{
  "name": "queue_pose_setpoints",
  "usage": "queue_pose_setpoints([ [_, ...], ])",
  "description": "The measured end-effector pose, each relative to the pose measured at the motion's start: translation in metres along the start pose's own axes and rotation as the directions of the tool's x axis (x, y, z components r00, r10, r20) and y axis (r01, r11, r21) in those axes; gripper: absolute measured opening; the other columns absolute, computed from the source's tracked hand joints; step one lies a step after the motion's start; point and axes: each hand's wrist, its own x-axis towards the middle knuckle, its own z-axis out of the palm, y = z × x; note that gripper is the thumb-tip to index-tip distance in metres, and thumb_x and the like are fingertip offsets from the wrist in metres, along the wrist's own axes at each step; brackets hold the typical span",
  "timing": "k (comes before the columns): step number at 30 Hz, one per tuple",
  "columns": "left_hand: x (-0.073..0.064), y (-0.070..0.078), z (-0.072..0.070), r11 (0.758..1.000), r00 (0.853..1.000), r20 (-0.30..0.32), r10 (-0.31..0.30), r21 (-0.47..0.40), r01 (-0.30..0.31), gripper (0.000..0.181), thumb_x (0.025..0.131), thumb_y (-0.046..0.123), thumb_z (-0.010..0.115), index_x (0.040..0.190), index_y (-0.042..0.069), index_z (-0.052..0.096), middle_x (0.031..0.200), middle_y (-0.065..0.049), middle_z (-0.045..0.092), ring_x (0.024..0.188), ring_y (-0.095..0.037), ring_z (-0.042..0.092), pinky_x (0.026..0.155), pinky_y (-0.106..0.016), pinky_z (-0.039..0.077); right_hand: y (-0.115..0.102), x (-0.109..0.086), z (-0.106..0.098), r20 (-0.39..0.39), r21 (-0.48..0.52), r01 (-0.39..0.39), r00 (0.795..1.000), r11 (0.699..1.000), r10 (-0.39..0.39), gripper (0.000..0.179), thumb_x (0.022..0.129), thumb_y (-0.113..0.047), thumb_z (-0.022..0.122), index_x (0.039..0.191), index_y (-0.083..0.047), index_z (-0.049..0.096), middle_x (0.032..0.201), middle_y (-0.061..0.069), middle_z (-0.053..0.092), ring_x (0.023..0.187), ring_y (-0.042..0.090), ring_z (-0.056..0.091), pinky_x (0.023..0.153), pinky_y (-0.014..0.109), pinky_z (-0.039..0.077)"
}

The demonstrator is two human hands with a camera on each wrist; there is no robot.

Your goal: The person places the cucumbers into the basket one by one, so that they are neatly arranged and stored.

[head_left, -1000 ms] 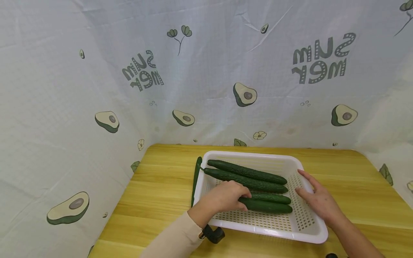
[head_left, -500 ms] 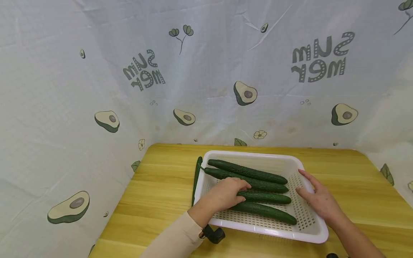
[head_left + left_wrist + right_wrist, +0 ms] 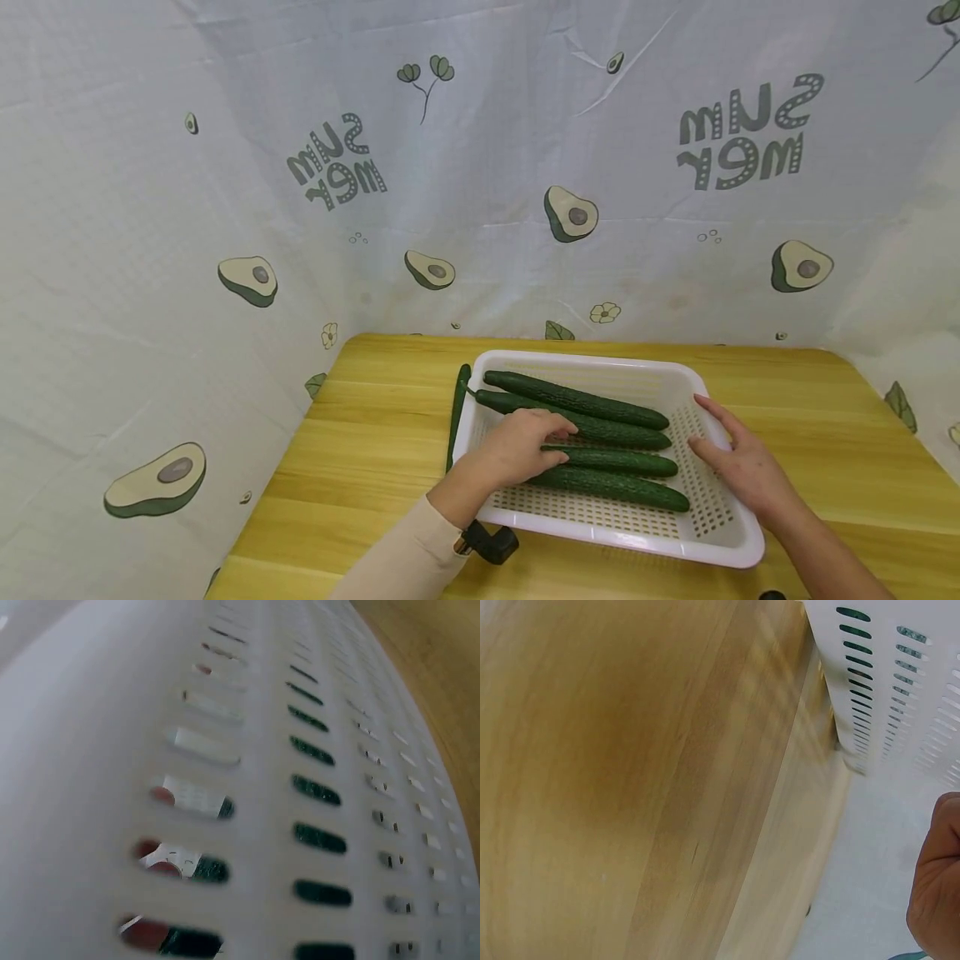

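Four green cucumbers is more than I count out, so several lie lengthwise in a white plastic basket. My left hand is inside the basket, over the left parts of the middle cucumbers. Its fingertips are above the second cucumber from the back, and its thumb is over the third cucumber, with a gap between thumb and fingers. The front cucumber extends from beneath this hand. At the basket's right side my right hand grips the rim, thumb inside. The left wrist view shows mainly the slotted basket wall.
A further cucumber lies on the wooden table, outside the basket along its left side. The rearmost cucumber rests by the basket's back wall. A printed curtain hangs behind and beside the table.
The front cucumber has shifted toward the front right, apart from the third one. My left hand has loosened from it and drawn slightly left and back. The right hand stays at the rim.
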Motion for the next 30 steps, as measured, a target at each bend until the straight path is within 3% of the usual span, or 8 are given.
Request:
queue_pose_setpoints([
  [7, -0.010, -0.011, -0.014, 0.993, 0.998, -0.047, -0.034, -0.113, 0.029, 0.038, 0.098, 0.027, 0.071, 0.135, 0.020, 0.066, 0.128, 0.006, 0.071, 0.109, -0.007, 0.069, 0.086, -0.016, 0.054, -0.005, 0.000, -0.002, 0.000, -0.016, -0.022, 1.000, 1.000, 0.022, 0.077, 0.107, -0.035, 0.051, 0.166, -0.018, 0.003, 0.144, 0.048, 0.035, 0.083, 0.024, 0.074, 0.063, 0.040, 0.063],
  [13, -0.021, -0.024, -0.028, 0.981, 0.993, -0.108, -0.038, -0.196, 0.016, 0.038, 0.097, 0.024, 0.072, 0.134, 0.016, 0.067, 0.125, 0.001, 0.072, 0.106, -0.013, 0.071, 0.086, -0.019, 0.056, -0.008, 0.003, -0.003, 0.007, -0.024, -0.034, 0.999, 0.999, 0.034, 0.077, 0.107, -0.036, 0.050, 0.166, -0.019, 0.003, 0.146, 0.048, 0.033, 0.086, 0.026, 0.074, 0.064, 0.042, 0.063],
  [19, -0.032, -0.035, -0.042, 0.976, 0.980, -0.186, -0.063, -0.215, 0.022, 0.036, 0.097, 0.023, 0.072, 0.132, 0.013, 0.068, 0.125, -0.002, 0.072, 0.104, -0.017, 0.071, 0.088, -0.028, 0.058, -0.009, 0.006, -0.005, 0.018, -0.006, -0.036, 0.999, 0.999, 0.036, 0.077, 0.107, -0.035, 0.050, 0.166, -0.019, 0.002, 0.146, 0.048, 0.033, 0.085, 0.026, 0.074, 0.063, 0.042, 0.063],
  [24, -0.042, -0.045, -0.051, 0.973, 0.954, -0.281, -0.102, -0.229, 0.037, 0.037, 0.096, 0.022, 0.073, 0.131, 0.013, 0.068, 0.126, -0.001, 0.071, 0.104, -0.017, 0.070, 0.088, -0.034, 0.059, -0.008, 0.009, -0.007, 0.021, -0.001, -0.032, 0.999, 0.999, 0.032, 0.077, 0.107, -0.035, 0.051, 0.166, -0.018, 0.003, 0.144, 0.049, 0.034, 0.083, 0.025, 0.074, 0.063, 0.041, 0.063],
  [30, -0.055, -0.058, -0.051, 0.966, 0.897, -0.419, -0.144, -0.255, 0.036, 0.040, 0.094, 0.019, 0.076, 0.133, 0.013, 0.068, 0.120, -0.004, 0.073, 0.103, -0.020, 0.070, 0.088, -0.037, 0.059, -0.007, 0.015, -0.011, 0.031, 0.004, -0.036, 0.999, 0.999, 0.036, 0.078, 0.107, -0.035, 0.051, 0.166, -0.019, 0.002, 0.145, 0.049, 0.033, 0.082, 0.024, 0.074, 0.063, 0.041, 0.063],
])
